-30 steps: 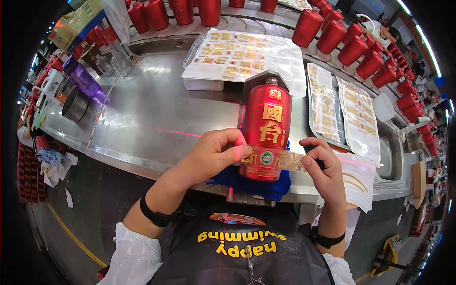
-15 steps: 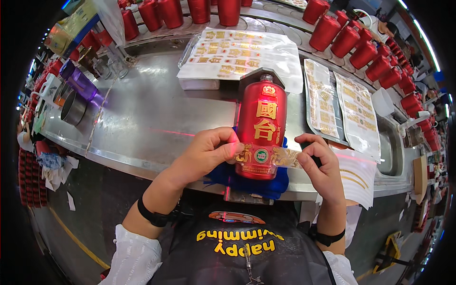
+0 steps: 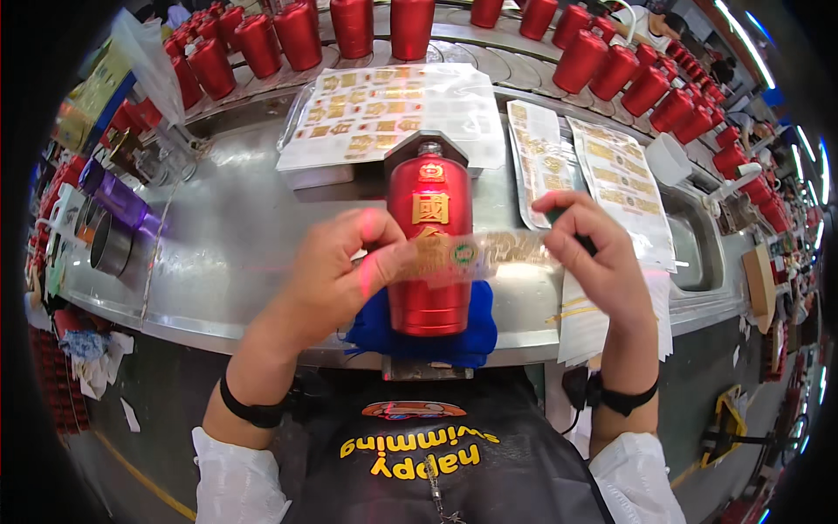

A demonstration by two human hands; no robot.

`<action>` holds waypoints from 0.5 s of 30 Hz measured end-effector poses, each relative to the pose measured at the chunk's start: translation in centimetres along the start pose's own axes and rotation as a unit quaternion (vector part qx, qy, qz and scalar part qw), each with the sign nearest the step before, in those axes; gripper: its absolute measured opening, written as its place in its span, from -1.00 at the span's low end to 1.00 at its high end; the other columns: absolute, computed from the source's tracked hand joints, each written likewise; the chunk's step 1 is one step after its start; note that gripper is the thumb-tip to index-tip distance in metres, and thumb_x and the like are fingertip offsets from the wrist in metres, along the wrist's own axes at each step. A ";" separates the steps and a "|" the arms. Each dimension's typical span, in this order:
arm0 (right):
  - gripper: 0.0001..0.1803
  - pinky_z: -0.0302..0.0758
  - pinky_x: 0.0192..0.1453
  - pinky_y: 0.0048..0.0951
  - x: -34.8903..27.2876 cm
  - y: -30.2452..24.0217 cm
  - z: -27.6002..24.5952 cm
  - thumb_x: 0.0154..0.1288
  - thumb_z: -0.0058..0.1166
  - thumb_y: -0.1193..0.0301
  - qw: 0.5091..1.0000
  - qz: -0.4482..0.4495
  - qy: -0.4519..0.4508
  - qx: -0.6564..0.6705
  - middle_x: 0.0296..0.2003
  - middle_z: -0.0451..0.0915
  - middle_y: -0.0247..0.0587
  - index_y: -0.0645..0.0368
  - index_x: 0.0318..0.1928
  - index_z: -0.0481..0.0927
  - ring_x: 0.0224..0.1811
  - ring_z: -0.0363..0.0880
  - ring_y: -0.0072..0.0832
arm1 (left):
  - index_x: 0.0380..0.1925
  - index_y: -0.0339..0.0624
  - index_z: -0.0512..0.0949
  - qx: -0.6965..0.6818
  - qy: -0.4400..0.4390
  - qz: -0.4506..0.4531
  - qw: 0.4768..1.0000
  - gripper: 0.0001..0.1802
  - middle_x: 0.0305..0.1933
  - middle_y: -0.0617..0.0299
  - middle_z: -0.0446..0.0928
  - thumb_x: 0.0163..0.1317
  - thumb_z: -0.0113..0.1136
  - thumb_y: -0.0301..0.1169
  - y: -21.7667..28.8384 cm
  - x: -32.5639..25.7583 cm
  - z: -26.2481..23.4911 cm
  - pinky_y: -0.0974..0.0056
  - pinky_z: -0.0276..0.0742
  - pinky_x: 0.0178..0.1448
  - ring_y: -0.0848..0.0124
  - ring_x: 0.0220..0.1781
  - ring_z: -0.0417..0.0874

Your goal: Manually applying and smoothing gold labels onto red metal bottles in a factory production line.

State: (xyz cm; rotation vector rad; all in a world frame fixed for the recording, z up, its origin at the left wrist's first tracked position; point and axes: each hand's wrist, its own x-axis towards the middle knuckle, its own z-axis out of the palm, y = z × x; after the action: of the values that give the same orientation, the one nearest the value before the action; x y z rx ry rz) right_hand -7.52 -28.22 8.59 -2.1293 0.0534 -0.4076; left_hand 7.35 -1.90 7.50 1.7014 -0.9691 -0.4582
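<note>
**Label strip held across a red bottle**

The steel desk (image 3: 236,236) carries sheets of gold labels (image 3: 384,113), with rows of red bottles (image 3: 297,35) behind. One red bottle (image 3: 429,244) lies on a blue cloth (image 3: 471,336) at the near edge. Left hand (image 3: 336,271) and right hand (image 3: 594,253) each pinch an end of a clear gold-printed label strip (image 3: 489,253), stretched across the bottle's front.

red bottle (image 3: 429,253), gold characters, blue cloth (image 3: 471,327)
</note>
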 end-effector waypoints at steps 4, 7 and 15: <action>-0.79 0.42 -0.05 -0.53 5.1 0.5 -3.9 0.40 0.12 0.38 0.999 -0.001 -0.031 -0.042 -0.09 0.57 -0.23 0.24 -0.36 0.52 -0.05 0.45 -0.59 | -0.38 -0.27 0.53 0.032 -0.003 0.026 0.999 -0.79 -0.44 0.35 0.48 0.39 0.18 -0.35 1.4 4.1 -0.6 0.41 0.37 -0.23 0.60 -0.34 0.43; -0.74 0.45 -0.22 -0.57 7.9 2.1 -7.1 0.41 0.15 0.23 0.995 0.091 0.004 -0.040 -0.33 0.55 -0.49 0.18 -0.19 0.63 -0.30 0.44 -0.76 | -0.38 -0.33 0.53 0.019 0.024 0.020 0.999 -0.78 -0.49 0.35 0.47 0.36 0.16 -0.37 2.1 7.3 -0.3 0.37 0.37 -0.30 0.58 -0.41 0.42; -0.70 0.44 -0.28 -0.43 3.1 13.0 -26.0 0.33 0.15 0.07 0.910 0.329 0.119 -0.221 -0.40 0.49 -0.54 0.03 -0.28 0.62 -0.30 0.43 -0.64 | -0.39 -0.25 0.48 0.057 0.039 0.030 0.997 -0.83 -0.43 0.35 0.40 0.39 0.10 -0.43 0.7 5.0 -1.1 0.43 0.28 -0.23 0.58 -0.34 0.41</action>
State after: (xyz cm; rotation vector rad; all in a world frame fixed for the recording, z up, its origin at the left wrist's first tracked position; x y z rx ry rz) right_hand -11.14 -57.00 11.98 -2.3158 1.0638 -0.2573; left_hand 10.82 -5.24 9.38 1.7737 -1.0032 -0.2988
